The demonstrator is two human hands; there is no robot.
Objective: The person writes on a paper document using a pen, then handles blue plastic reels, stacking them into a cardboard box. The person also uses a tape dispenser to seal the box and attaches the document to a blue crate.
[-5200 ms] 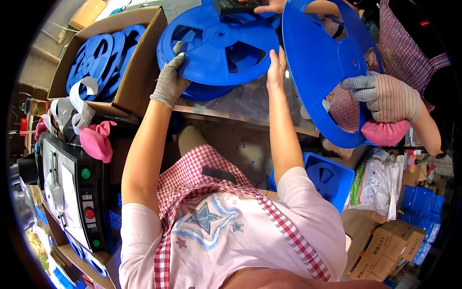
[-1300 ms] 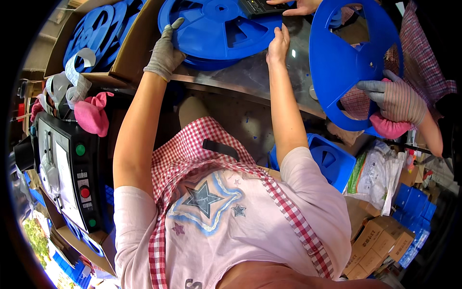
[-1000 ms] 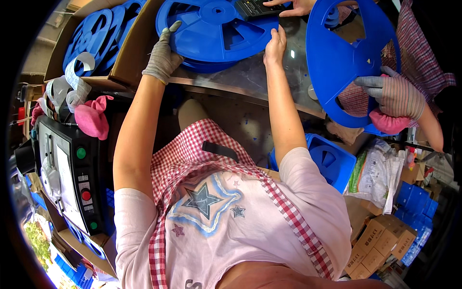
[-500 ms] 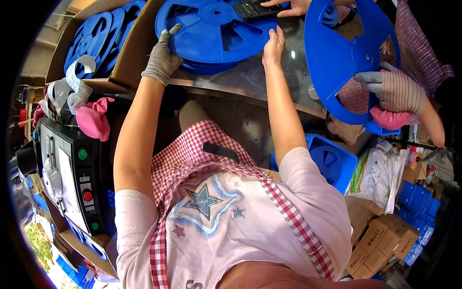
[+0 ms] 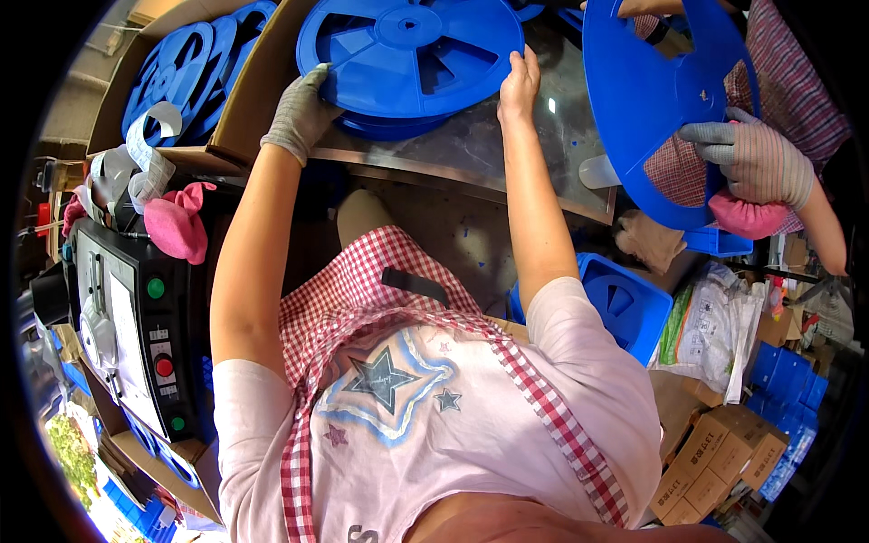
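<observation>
A large blue plastic reel [image 5: 385, 80] with cut-out windows lies over the metal worktable, on top of more blue reels [image 5: 389, 125]. My left hand [image 5: 302, 113], in a grey glove, grips its near left rim, thumb on top. Bare, my right hand [image 5: 519, 88] holds the right rim, its fingers pointing up along the edge. Both arms reach forward. Between them, the reel's hub [image 5: 406, 25] faces up.
At right, a co-worker's gloved hand [image 5: 760, 161] holds a blue flange disc [image 5: 625, 100] upright. A cardboard box [image 5: 256, 95] of blue reels stands at left, above a black machine [image 5: 167, 317] with buttons. A clear cup [image 5: 597, 172] sits on the worktable [image 5: 471, 158].
The black keypad device and the hand on it have gone from the reel's top. My left hand has slid slightly down and left on the rim. The co-worker's disc has shifted right.
</observation>
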